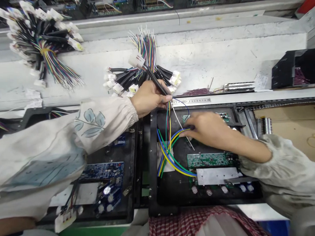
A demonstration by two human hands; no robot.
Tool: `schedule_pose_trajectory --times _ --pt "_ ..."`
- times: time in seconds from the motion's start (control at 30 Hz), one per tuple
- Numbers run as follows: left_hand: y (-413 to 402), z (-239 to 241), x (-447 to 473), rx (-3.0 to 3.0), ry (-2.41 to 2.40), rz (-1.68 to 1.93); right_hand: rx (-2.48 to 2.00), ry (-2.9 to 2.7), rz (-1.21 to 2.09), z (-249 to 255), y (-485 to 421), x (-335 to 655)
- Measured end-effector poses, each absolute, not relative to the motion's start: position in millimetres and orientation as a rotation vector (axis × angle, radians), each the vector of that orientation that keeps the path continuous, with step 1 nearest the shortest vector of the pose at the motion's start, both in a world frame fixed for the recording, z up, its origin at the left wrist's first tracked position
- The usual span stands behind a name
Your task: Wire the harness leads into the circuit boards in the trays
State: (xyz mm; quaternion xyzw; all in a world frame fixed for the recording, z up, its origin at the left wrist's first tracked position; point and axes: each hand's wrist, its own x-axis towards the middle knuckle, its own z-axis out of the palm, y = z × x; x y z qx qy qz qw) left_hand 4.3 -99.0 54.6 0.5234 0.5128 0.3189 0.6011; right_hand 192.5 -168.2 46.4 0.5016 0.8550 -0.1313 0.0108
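The left hand (150,97) grips a black-sleeved cable (156,80), thumb and fingers closed round it; a white plug (137,60) sits at its upper end, with small dark marks that I cannot read; from its lower end thin wires hang down, green, red and yellow among them, and a white wire (178,118) slants toward the right hand (208,128). The right hand is blurred, its fingers bent inward over thick blue, yellow and green wires (174,163); I cannot tell whether they grip anything. The cable is above the near left part of a black tray (154,166); in the tray lie a green circuit board (208,160) and, just beside it, a bare metal plate (217,176). Along the tray's far edge runs a ruler strip (198,100), printed with a row of small figures, 1 to 9 legible on its right part; a paper slip (261,81) near it bears faint print, too small to read. On the white worktop (222,50) beyond, a bundle of cables (147,46) lies behind the left hand; a second bundle (45,51), tied with a yellowish band, lies farther left; a black bin (283,69) stands at the right, purple wires inside it.
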Motion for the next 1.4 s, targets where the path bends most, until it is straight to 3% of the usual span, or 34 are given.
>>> schedule_pose_trajectory --times 0.17,0.23,0.3,0.37,0.57,1.27,1.4 --pt "-101 55 9 1.215 1.27 0.756 1.354 2.698 -1.138 53 -184 206" --pt "-102 54 10 1.239 1.293 0.745 1.646 2.72 -1.265 51 -174 218" --pt "-103 53 11 1.237 1.294 0.714 2.12 2.717 -1.047 44 -160 228" --pt "-104 51 10 1.225 1.285 0.687 2.321 2.668 -0.804 34 -146 232" --pt "-104 49 9 1.227 1.265 0.702 2.298 2.618 -0.761 14 -137 231" --pt "-104 47 11 1.195 1.298 0.678 2.227 2.548 -0.743 19 -135 236" --pt "-104 48 12 1.167 1.33 0.675 2.086 2.519 -0.499 38 -151 238"
